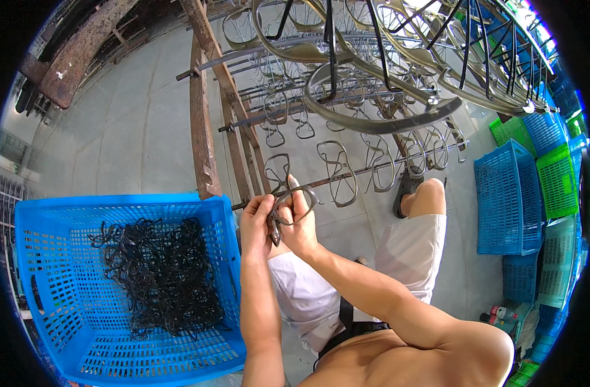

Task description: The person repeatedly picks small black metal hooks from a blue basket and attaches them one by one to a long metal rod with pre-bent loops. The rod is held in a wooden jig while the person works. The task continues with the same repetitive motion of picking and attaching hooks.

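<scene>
In front of my lap, both hands are closed on a grey, open, loop-shaped frame (pixel 311 191), its kind not clear, like a goggle or mask rim. My left hand (pixel 256 219) pinches its left side, beside a dark narrow part (pixel 275 235) that points down. Fingers of my right hand (pixel 298 222) wrap the loop from the right, and one finger points up. Just behind them is a rod (pixel 366 170) with several similar grey frames (pixel 338 173) hanging from it. Fingertips partly hide where the held piece meets the hands.
A blue plastic basket (pixel 114 351) at my left holds a tangled heap of black strap-like loops (pixel 166 277). A rusty rack post (pixel 203 122) stands ahead. Larger frames (pixel 385 122) hang close overhead at upper right. Blue crates (pixel 508 200) and a green crate (pixel 557 180) stack at right.
</scene>
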`<act>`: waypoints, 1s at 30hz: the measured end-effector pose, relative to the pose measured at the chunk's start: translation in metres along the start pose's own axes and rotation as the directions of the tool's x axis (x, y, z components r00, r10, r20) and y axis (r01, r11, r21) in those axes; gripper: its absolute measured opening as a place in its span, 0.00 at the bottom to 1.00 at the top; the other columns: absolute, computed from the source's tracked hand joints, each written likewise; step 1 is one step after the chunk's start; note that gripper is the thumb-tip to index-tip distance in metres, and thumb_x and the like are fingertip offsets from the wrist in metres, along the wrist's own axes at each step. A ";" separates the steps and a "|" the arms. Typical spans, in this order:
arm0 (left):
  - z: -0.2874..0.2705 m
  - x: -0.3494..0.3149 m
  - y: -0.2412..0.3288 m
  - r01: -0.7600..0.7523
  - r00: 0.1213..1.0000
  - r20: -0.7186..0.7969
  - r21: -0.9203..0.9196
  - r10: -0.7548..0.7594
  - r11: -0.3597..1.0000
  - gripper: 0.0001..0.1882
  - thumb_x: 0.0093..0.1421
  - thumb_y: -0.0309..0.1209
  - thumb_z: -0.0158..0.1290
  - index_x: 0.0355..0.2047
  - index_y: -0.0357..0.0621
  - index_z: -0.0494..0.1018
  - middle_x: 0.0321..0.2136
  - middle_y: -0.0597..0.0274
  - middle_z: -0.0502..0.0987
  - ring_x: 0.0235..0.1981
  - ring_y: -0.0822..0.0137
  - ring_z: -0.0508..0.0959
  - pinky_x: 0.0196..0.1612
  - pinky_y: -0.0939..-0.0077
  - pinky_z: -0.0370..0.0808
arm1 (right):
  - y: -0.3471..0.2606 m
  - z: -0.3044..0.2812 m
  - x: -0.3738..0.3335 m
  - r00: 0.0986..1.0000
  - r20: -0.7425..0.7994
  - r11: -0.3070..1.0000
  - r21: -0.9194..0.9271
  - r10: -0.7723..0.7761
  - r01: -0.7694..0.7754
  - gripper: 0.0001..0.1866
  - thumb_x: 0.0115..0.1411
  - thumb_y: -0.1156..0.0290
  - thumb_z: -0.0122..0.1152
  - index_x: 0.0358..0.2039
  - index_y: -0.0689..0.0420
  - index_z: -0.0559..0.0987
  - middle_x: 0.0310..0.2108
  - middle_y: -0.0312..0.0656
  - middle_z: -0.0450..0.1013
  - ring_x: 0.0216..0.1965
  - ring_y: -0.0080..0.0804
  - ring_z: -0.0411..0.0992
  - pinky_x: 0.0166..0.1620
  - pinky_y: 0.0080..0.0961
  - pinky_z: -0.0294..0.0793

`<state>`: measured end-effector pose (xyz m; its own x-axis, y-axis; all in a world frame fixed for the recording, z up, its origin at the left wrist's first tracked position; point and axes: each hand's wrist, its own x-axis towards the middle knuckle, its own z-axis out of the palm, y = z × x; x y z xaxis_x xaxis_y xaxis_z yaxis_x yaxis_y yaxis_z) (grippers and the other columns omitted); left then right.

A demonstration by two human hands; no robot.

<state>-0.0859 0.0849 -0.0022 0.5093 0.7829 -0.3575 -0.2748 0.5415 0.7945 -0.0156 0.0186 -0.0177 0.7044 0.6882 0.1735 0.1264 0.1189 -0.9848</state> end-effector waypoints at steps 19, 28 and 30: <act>0.000 -0.061 0.005 -0.390 0.919 0.324 0.833 0.225 0.392 0.11 0.57 0.33 0.55 0.33 0.36 0.75 0.21 0.57 0.76 0.20 0.67 0.75 0.25 0.77 0.70 | -0.010 -0.150 -0.060 0.433 0.699 0.769 -0.639 0.570 0.019 0.23 0.56 0.55 0.56 0.42 0.62 0.72 0.34 0.56 0.70 0.40 0.54 0.69 0.43 0.43 0.68; 0.008 -0.142 -0.014 0.064 0.985 0.106 0.526 -0.139 0.848 0.06 0.57 0.22 0.51 0.35 0.37 0.74 0.30 0.66 0.76 0.32 0.76 0.72 0.36 0.82 0.69 | -0.068 -0.187 -0.061 0.832 0.515 0.850 -0.516 0.206 0.109 0.17 0.53 0.64 0.61 0.39 0.60 0.72 0.38 0.50 0.68 0.37 0.49 0.68 0.42 0.37 0.69; 0.031 -0.150 -0.008 -0.069 0.951 0.264 0.691 -0.162 0.720 0.05 0.56 0.23 0.54 0.34 0.37 0.75 0.28 0.65 0.77 0.30 0.77 0.73 0.35 0.82 0.70 | -0.091 -0.170 -0.059 0.889 0.405 0.801 -0.447 -0.216 0.398 0.21 0.52 0.65 0.63 0.45 0.59 0.71 0.40 0.50 0.67 0.39 0.50 0.67 0.44 0.37 0.69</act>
<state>-0.1351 -0.0464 0.0603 0.7440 0.5760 -0.3387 0.3300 0.1240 0.9358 0.0496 -0.1547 0.0624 0.3159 0.8756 0.3655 0.6943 0.0493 -0.7180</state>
